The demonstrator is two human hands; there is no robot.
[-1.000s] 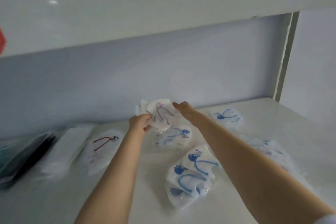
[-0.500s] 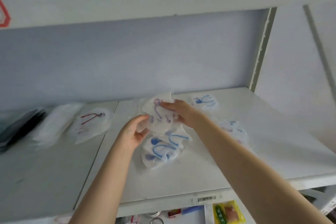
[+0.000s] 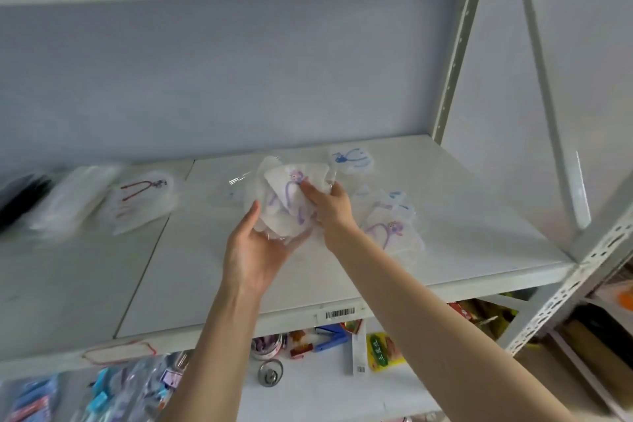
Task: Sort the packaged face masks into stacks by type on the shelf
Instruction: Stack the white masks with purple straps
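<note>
while our left hand point(image 3: 251, 250) cups the purple-strap masks point(image 3: 286, 202) from below, our right hand point(image 3: 329, 207) pinches their top; the bundle is now lifted off the shelf point(image 3: 445, 216) at frame centre, so we judge a purple stack is forming. beyond, a purple pack point(image 3: 390, 233) waits right, a blue one point(image 3: 351, 159) farther back. the left piles point(image 3: 68, 199) are blurred.
</note>
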